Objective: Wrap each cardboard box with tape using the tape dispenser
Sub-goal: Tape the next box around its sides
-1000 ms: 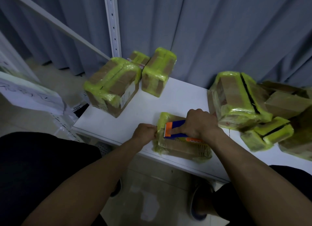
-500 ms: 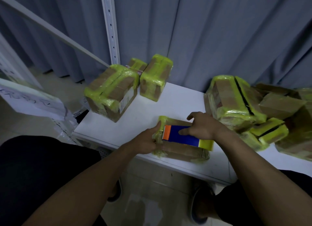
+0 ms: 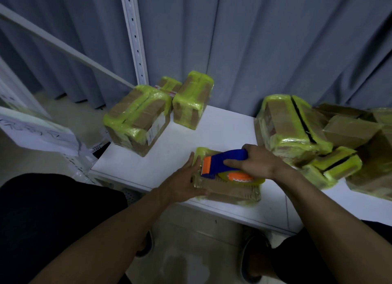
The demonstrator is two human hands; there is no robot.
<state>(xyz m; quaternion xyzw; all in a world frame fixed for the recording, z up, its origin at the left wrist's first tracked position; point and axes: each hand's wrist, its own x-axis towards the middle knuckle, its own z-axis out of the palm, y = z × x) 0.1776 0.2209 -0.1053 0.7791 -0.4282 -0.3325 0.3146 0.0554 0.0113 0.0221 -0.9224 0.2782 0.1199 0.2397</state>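
Snugly, right grip (image 3: 256, 165) round blue plastic dispenser (image 3: 222, 162) (left grip (image 3: 182, 182) flat on glossy box (image 3: 229, 191))

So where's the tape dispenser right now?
Head view: the tape dispenser lies atop the cardboard box near the front edge of the white table, gripped by the right hand; the left hand rests on the box's left end.

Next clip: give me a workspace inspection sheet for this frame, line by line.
Surface: white table, boxes at both ends.
Job's things: cardboard box at the near edge, partly yellow-taped; tape dispenser on top of it; taped boxes at back left; heap of boxes at right, some of them plain brown.
Clutter: nothing seen.
Hands: left hand flat against the box's left end; right hand grips the dispenser.
Cables: nothing seen.
Surroundings: grey curtain, white shelf upright, paper sheet at left.
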